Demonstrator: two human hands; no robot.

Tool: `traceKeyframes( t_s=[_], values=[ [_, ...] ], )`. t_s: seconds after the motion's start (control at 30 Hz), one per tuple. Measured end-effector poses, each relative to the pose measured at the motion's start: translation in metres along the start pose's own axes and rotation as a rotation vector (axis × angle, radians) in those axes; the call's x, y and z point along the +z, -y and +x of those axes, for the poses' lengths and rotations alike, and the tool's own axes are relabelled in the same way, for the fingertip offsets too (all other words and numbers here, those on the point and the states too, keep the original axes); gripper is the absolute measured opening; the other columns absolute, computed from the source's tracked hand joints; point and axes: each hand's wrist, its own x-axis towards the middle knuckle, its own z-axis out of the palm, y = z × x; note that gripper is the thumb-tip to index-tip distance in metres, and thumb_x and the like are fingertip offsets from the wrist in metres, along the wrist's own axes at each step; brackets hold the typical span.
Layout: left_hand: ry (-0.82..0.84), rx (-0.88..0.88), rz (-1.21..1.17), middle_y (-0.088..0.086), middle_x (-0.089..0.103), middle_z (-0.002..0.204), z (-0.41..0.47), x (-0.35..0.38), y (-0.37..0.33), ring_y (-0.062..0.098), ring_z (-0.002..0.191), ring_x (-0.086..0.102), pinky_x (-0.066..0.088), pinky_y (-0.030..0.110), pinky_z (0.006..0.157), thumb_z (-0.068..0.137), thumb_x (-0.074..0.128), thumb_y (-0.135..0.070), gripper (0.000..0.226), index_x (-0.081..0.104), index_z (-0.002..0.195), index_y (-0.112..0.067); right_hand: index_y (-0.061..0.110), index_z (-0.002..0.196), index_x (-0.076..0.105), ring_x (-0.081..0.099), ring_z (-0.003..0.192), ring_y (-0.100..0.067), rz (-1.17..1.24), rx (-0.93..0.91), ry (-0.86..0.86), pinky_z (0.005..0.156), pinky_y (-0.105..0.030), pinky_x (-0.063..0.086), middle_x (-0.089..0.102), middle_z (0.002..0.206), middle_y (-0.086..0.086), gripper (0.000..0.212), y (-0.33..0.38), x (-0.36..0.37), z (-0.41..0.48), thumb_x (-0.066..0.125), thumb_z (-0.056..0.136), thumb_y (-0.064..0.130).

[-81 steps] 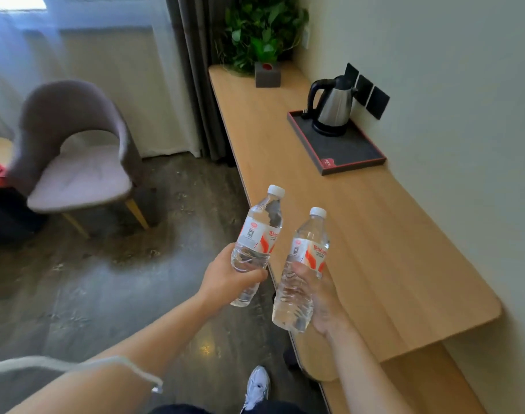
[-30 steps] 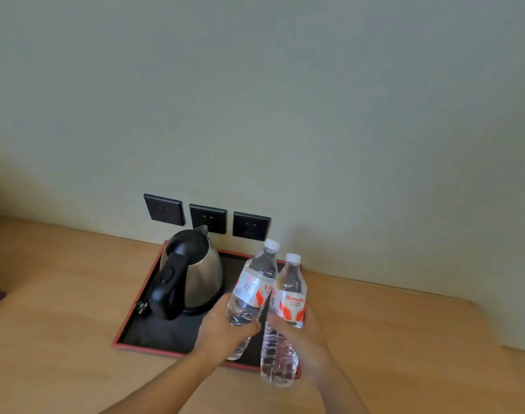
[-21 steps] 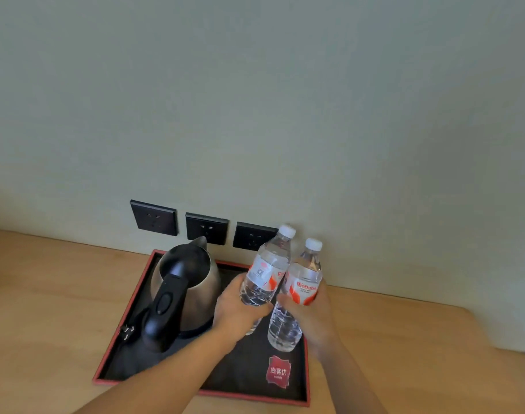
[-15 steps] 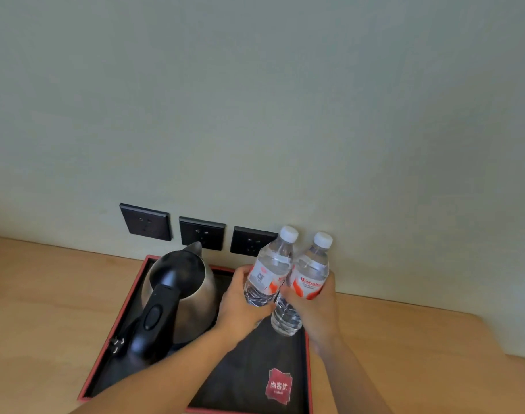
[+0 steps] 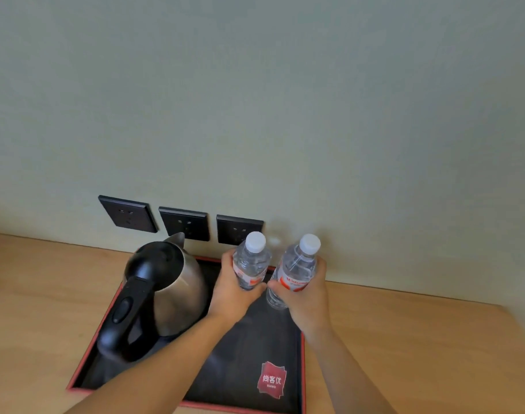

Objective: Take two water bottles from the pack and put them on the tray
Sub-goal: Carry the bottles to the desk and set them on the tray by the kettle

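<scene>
Two clear water bottles with white caps and red-and-white labels stand upright side by side at the far right corner of the black tray (image 5: 246,351) with a red rim. My left hand (image 5: 229,291) is wrapped around the left water bottle (image 5: 252,259). My right hand (image 5: 307,294) grips the right water bottle (image 5: 298,268). Both bottle bases are hidden or low over the tray; I cannot tell whether they rest on it. The pack is out of view.
A steel kettle (image 5: 165,291) with a black handle fills the tray's left half, close to my left hand. Three black wall sockets (image 5: 183,224) sit just behind. The tray lies on a wooden counter (image 5: 419,348) against a pale wall.
Both hands have carried the bottles from the room to the counter, then forward over the tray to its far right corner, lowering them and spreading them slightly apart.
</scene>
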Motion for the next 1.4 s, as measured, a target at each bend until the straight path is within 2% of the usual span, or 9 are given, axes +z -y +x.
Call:
traceKeyframes(
  t_s=[0.13,0.3,0.43,0.5,0.67,0.83,0.97,1.3,1.4],
  values=[
    [-0.003,0.073,-0.014,-0.02,0.058,0.122,-0.012,-0.013,-0.026,-0.008,0.11,0.06,0.05,0.01,0.087,0.069,0.09,-0.015,0.087,0.032,0.129,-0.04,0.049,0.118,0.042,0.064,0.103,0.0,-0.045,-0.026,0.024,0.09,-0.028,0.056,0.064,0.117,0.013,0.083,0.024,-0.015,-0.005,0.092,0.056,0.03],
    [-0.043,0.124,0.006,-0.018,0.057,0.127,-0.025,-0.038,-0.063,0.002,0.115,0.059,0.045,0.021,0.097,0.077,0.085,-0.016,0.072,0.043,0.134,-0.028,0.047,0.131,0.044,0.054,0.119,0.0,-0.134,-0.147,0.04,0.093,-0.019,0.045,0.057,0.127,0.013,0.07,0.061,-0.035,-0.01,0.082,0.077,0.024],
    [-0.027,0.211,0.137,-0.007,0.06,0.122,-0.022,-0.055,-0.1,0.009,0.111,0.06,0.05,0.029,0.097,0.08,0.082,-0.022,0.051,0.055,0.123,-0.024,0.05,0.127,0.052,0.053,0.118,0.006,-0.279,-0.276,0.054,0.094,-0.019,0.045,0.053,0.125,0.029,0.052,0.088,-0.046,-0.008,0.066,0.09,0.017],
    [0.004,0.248,0.241,-0.002,0.059,0.12,-0.017,-0.059,-0.115,0.011,0.104,0.06,0.049,0.026,0.093,0.081,0.081,-0.028,0.05,0.058,0.124,-0.017,0.043,0.129,0.055,0.053,0.116,0.008,-0.363,-0.304,0.091,0.095,-0.02,0.045,0.053,0.121,0.03,0.049,0.094,-0.047,-0.008,0.063,0.09,0.014],
    [0.025,0.323,0.552,-0.003,0.051,0.098,-0.004,-0.055,-0.136,0.014,0.088,0.055,0.041,0.023,0.077,0.082,0.076,-0.044,0.044,0.064,0.112,-0.014,0.022,0.125,0.063,0.056,0.105,-0.007,-0.523,-0.35,0.102,0.094,-0.034,0.051,0.059,0.115,0.01,0.038,0.099,-0.041,-0.012,0.06,0.091,0.005],
    [0.015,0.172,0.695,0.001,0.067,0.093,0.007,-0.054,-0.144,0.02,0.086,0.064,0.044,0.029,0.064,0.076,0.073,-0.059,0.047,0.068,0.096,-0.017,0.02,0.127,0.061,0.058,0.111,-0.017,-0.555,-0.313,0.083,0.095,-0.039,0.053,0.061,0.122,0.003,0.037,0.1,-0.035,-0.014,0.058,0.094,0.003],
    [0.026,0.105,0.718,0.005,0.073,0.088,0.008,-0.056,-0.148,0.021,0.074,0.063,0.039,0.026,0.051,0.074,0.076,-0.055,0.045,0.071,0.091,-0.014,0.02,0.125,0.062,0.057,0.112,-0.021,-0.609,-0.284,0.093,0.098,-0.038,0.05,0.062,0.124,0.0,0.035,0.104,-0.035,-0.013,0.059,0.094,0.004],
    [0.207,0.274,0.817,0.013,0.072,0.11,0.015,-0.06,-0.158,0.029,0.103,0.064,0.052,0.036,0.083,0.087,0.072,-0.032,0.035,0.071,0.111,-0.008,0.014,0.121,0.061,0.057,0.104,-0.028,-0.743,-0.277,0.133,0.086,-0.032,0.047,0.063,0.116,-0.009,0.031,0.118,-0.033,-0.006,0.059,0.093,0.002],
    [0.258,0.32,0.841,0.013,0.07,0.117,0.016,-0.066,-0.16,0.03,0.11,0.062,0.047,0.033,0.088,0.089,0.069,-0.026,0.033,0.069,0.117,-0.009,0.011,0.123,0.06,0.057,0.103,-0.03,-0.792,-0.266,0.144,0.084,-0.032,0.046,0.061,0.117,-0.011,0.032,0.122,-0.031,-0.005,0.058,0.092,0.002]
  ],
)
